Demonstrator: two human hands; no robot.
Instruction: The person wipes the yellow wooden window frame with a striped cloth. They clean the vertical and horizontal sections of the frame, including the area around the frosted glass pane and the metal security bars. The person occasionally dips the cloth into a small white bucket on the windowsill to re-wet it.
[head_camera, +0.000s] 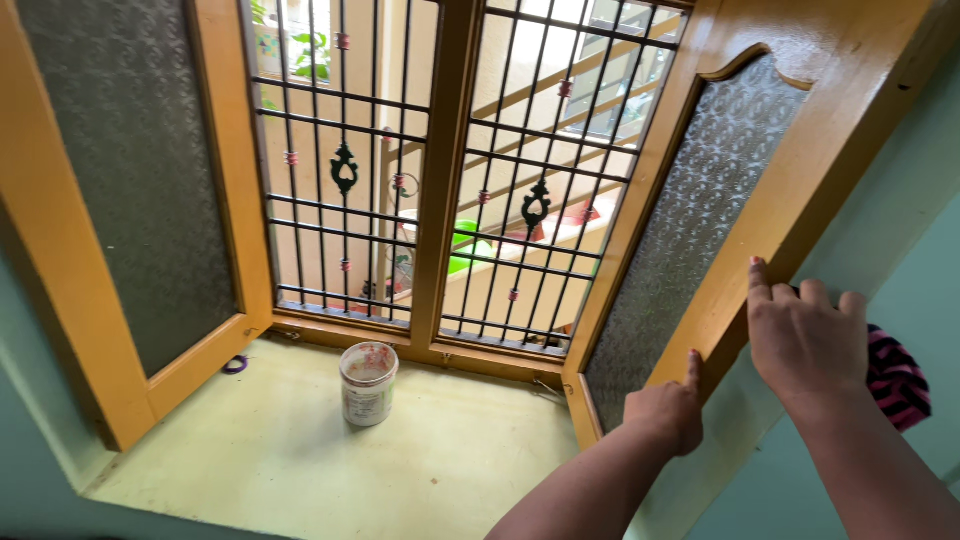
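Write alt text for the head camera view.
Both hands rest on the wooden frame of the open right window shutter: left hand low, right hand higher. A small white container stands on the pale green sill before a black metal grille.

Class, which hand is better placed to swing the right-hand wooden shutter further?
The right hand, probably: its fingers lie flat on the yellow wooden shutter frame; the left hand touches only by a fingertip.

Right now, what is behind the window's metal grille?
Behind the grille: a neighbouring building wall, sloping beams, a green object, leaves at top left. The wooden centre post covers part of the view.
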